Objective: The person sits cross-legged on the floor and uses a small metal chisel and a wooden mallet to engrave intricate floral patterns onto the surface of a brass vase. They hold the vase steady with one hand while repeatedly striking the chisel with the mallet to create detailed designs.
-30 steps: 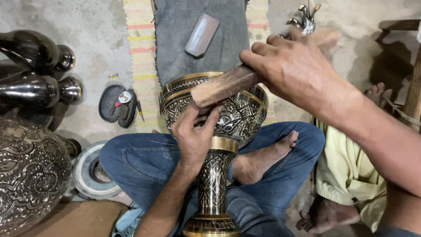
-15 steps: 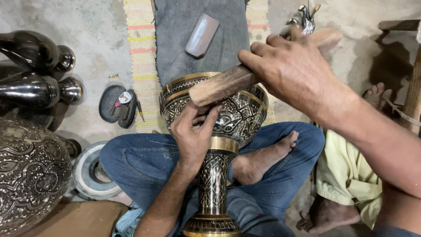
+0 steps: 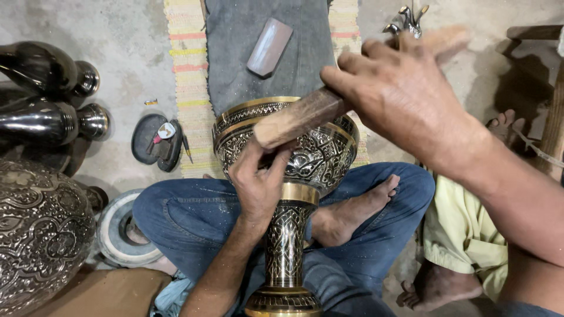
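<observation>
Floor [image 3: 117, 70] of bare grey concrete carries everything here, with a striped woven mat [image 3: 188, 88] and a grey cloth [image 3: 294, 58] laid over it at the top of the view. Legs in blue jeans [image 3: 194, 217] are crossed on the floor, one bare foot [image 3: 346, 217] turned up beside the work.

Between the knees lies an engraved brass goblet vase [image 3: 305, 158], black and gold, its bowl pointing away, its patterned stem [image 3: 286, 246] and round foot nearest the camera. At the lower left stands a bigger engraved vessel [image 3: 41, 235], and above it two plain dark vases [image 3: 41, 94] lie on their sides. A round grey ring [image 3: 117, 235] sits by the left knee.

The right hand [image 3: 411, 100] is closed round a wooden mallet [image 3: 305, 114], its grip tight on the handle, the head over the bowl's rim. The left hand [image 3: 258, 182] rests against the bowl's side just above the gold collar, fingers pinched together; whatever they pinch is too small to tell. A flat grey block [image 3: 269, 47] lies on the cloth, and a small dark dish [image 3: 155, 141] with bits in it sits left of the mat.
</observation>
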